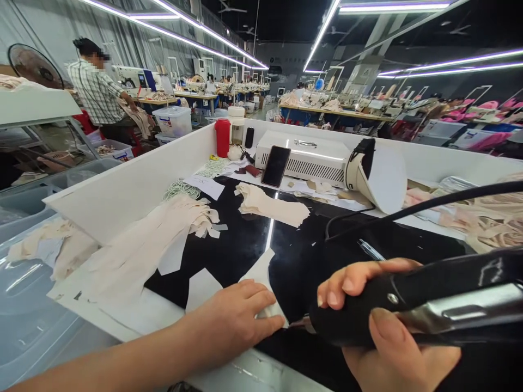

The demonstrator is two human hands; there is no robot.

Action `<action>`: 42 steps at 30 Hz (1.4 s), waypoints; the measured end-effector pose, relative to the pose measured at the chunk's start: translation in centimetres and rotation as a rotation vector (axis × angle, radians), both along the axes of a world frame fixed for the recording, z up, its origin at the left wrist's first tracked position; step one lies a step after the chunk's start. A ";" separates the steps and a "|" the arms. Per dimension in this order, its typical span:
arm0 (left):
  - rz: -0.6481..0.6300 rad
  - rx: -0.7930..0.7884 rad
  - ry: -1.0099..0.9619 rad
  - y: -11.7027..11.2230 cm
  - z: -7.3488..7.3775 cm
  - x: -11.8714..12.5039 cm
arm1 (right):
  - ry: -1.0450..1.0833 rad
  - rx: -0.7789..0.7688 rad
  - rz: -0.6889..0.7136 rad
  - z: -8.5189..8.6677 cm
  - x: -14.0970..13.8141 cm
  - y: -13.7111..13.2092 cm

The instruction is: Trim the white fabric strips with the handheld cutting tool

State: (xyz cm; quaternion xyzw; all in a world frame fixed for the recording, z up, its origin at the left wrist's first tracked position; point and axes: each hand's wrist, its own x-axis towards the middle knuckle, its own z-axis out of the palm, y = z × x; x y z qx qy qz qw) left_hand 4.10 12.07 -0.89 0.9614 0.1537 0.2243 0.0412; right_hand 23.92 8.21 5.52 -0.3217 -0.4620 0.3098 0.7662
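My left hand lies with stretched fingers on a pale, curved fabric piece, pressing it to the glossy black work surface. My right hand is wrapped round a black corded power tool with a metal lever along its side. The tool's thin metal tip points left, close to the fabric's lower corner by my left fingertips; whether it touches I cannot tell. Beside my left hand is a white paper sheet. Farther back lies a small stack of cream fabric pieces.
Layered cream fabric strips cover the left side. At the back stand a white vented machine, a phone and a red bottle. A pen and a black cable lie right. A person works beyond.
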 end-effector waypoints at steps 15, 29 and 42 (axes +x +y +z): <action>0.037 -0.002 0.000 0.0 -0.1 0.2 | 0.054 -0.032 -0.080 0.6 -0.8 2.1; 0.069 0.022 -0.083 -0.7 -0.2 0.5 | 0.064 -0.011 -0.066 0.5 -1.0 2.6; 0.165 0.117 -0.100 -2.7 -1.5 1.3 | 0.022 -0.026 -0.055 0.8 -1.2 2.3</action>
